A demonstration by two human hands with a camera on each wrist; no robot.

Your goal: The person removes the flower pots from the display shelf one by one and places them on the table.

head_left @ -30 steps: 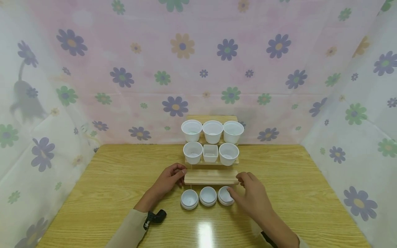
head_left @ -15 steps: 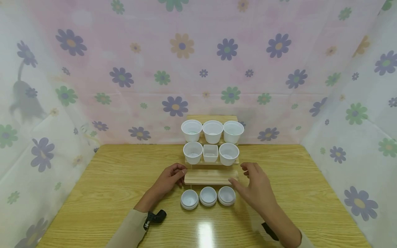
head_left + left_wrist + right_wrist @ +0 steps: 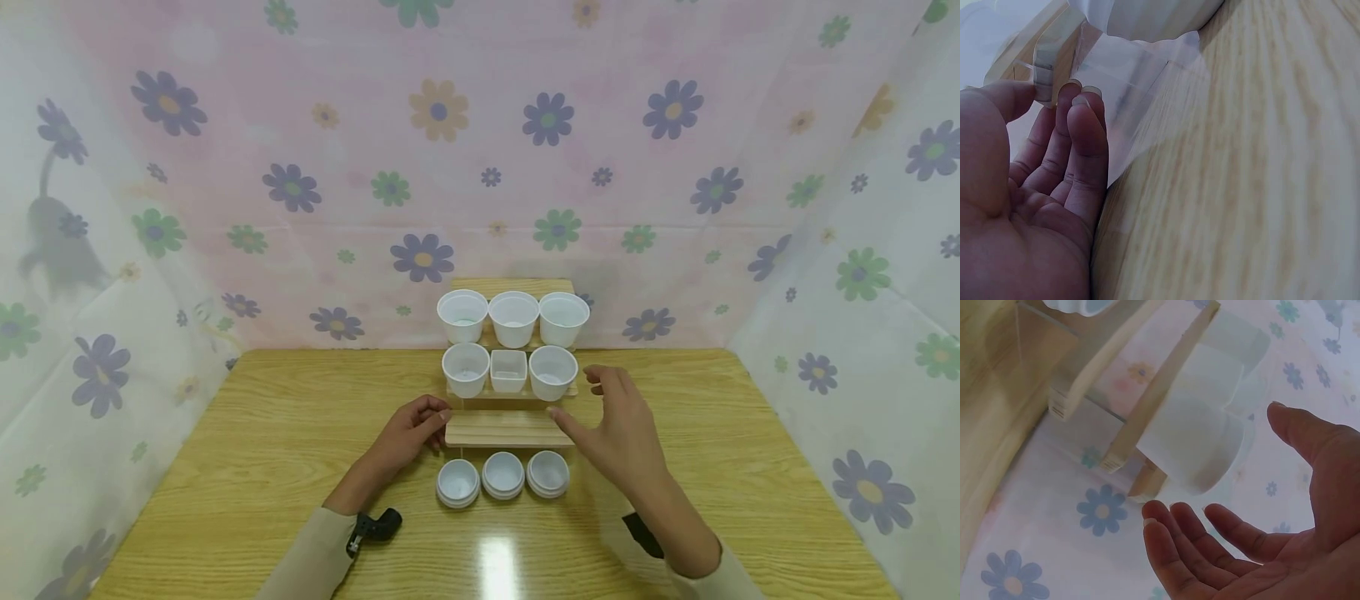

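Note:
A tiered display stand with wooden shelves and clear side panels stands at the back of the table. My left hand [image 3: 408, 429] holds the left end of its lowest shelf [image 3: 510, 431]; in the left wrist view the thumb lies on the board end [image 3: 1054, 59] and the fingers curl beside it. My right hand [image 3: 626, 437] is spread, fingers loosely bent and holding nothing. It hovers just right of the right round white cup [image 3: 553, 375] on the middle shelf. In the right wrist view a gap shows between that hand [image 3: 1260, 550] and the cup [image 3: 1188, 440].
Beside that cup on the middle shelf are a square clear cup [image 3: 509, 372] and another round cup [image 3: 467, 372]. Three white cups [image 3: 514, 321] fill the top row. Three white jars [image 3: 503, 476] line up on the table before the stand. Flowered cloth [image 3: 480, 167] hangs behind.
My right hand has moved from near the right jar and lowest shelf end up and back toward the middle shelf's right cup, its fingers opening wider. The left hand stays put.

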